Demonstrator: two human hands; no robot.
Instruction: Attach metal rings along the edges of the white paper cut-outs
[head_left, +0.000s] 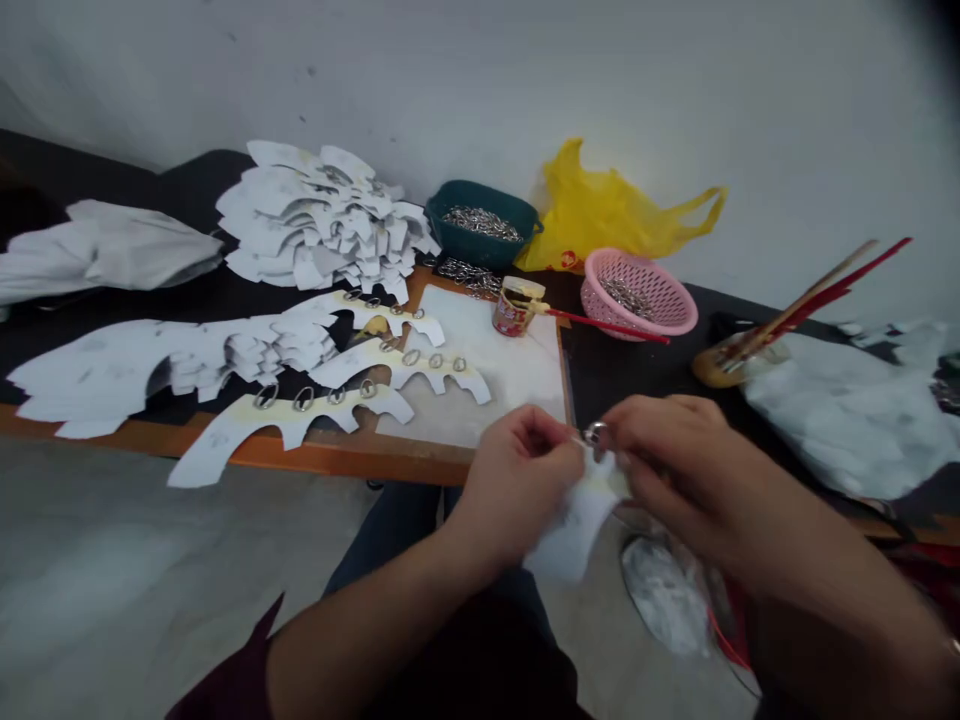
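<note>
Above my lap, the fingers of my left hand [517,480] pinch the upper edge of a white cut-out piece [574,530]. My right hand [679,460] is closed at its other side, with a shiny metal ring [596,434] at the fingertips. How the ring meets the piece is partly hidden by my fingers. To the left, a similar white piece with metal rings [292,420] lies at the table's front edge. Behind it lie another ringed piece [420,365] and a third, each with a yellowish strip along the ringed edge.
Stacks of white pieces [300,215] cover the left. Rings fill a green basket [480,245] and a pink basket [675,300]. A small tub [511,315] has a red-handled brush [607,325] across it. Behind is a yellow bag [600,210]; brushes [810,300] stand at right.
</note>
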